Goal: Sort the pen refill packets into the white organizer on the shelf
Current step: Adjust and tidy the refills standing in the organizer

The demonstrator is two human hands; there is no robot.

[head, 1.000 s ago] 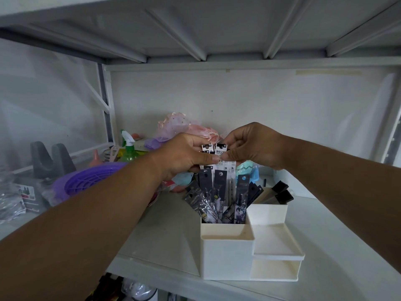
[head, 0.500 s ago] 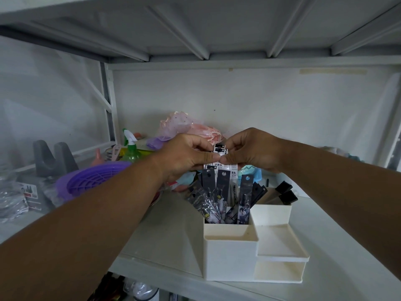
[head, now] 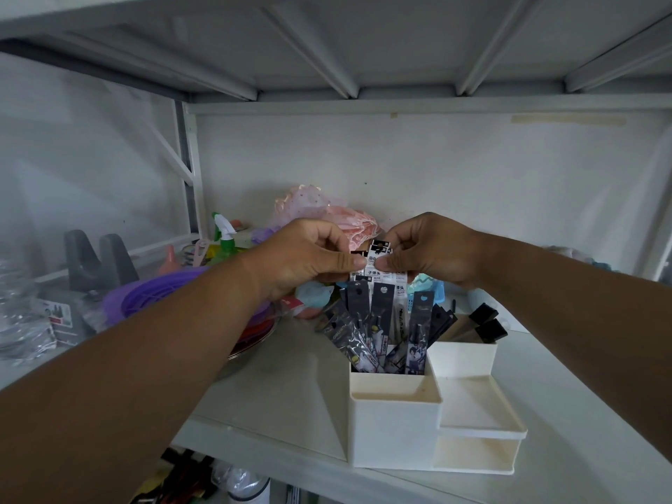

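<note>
We're still pinching the white refill pkts (head: 378,265) w/ both hands, left hand (head: 309,258) & right hand (head: 431,251) thumb-to-finger on the tops, and they're sinking lower than a sec ago toward the white organizer's (head: 396,431) back-left slot, so they're nearly filed.

A white wall (head: 454,176) backed the white shelf (head: 276,391). At twelve o'clock sat an upper shelf (head: 363,38); at ten, a diagonal brace (head: 165,147). Light was dim.
</note>
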